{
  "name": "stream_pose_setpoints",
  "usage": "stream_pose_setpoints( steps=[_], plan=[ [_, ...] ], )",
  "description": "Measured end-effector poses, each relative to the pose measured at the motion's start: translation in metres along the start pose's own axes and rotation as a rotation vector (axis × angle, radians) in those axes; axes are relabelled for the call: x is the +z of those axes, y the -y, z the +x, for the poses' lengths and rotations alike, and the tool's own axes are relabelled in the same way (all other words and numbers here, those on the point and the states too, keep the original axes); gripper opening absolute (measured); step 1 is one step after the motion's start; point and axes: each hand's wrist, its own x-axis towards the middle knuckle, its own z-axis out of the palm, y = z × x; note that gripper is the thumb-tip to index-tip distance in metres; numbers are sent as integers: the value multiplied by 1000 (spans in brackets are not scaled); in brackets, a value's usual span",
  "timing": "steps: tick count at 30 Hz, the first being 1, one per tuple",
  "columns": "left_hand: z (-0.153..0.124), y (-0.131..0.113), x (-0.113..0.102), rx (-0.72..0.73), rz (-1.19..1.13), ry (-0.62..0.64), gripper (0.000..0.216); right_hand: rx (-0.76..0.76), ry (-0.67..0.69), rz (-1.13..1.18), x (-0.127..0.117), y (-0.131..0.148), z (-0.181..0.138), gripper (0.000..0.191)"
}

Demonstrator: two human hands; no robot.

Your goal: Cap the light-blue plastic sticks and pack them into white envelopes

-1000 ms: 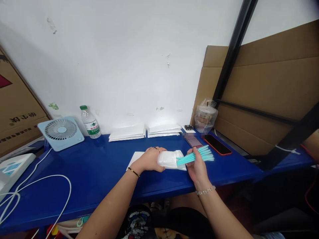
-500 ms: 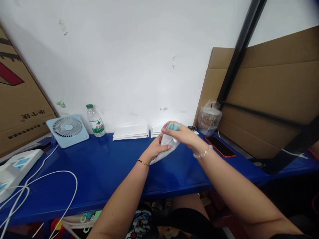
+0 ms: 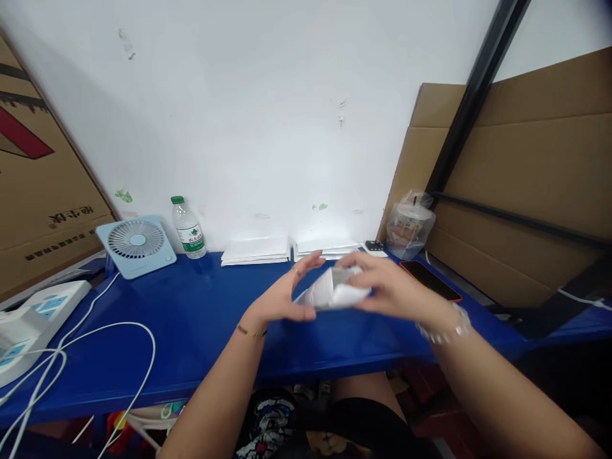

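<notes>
White pkt (image 3: 329, 292) held in R hand (image 3: 394, 287); L hand (image 3: 282, 296) wide beside it, over blue tbl (image 3: 205, 312).

An indoor work corner, perhaps a workshop: a blue table (image 3: 205, 312) against a scuffed white wall (image 3: 268, 127), a cardboard panel (image 3: 545, 166) beside a black metal frame (image 3: 479, 88), a power strip (image 3: 56, 309) and a fan (image 3: 138, 241)

Characters 农夫山 on the water bottle (image 3: 185, 220)'s label (image 3: 192, 237), carton (image 3: 43, 185) print too unclear to read
</notes>
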Motion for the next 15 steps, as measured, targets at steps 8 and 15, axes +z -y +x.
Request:
stream_pose_setpoints(
  steps=[8, 15],
  plan=[
    [-119, -3, 63, 17, 671, -106, 39, 77, -46, -506, 135, 22, -93, 15],
    [-142, 6, 73, -42, 741, -108, 34, 143, 115, 13, 133, 23, -92, 7]
  ],
)
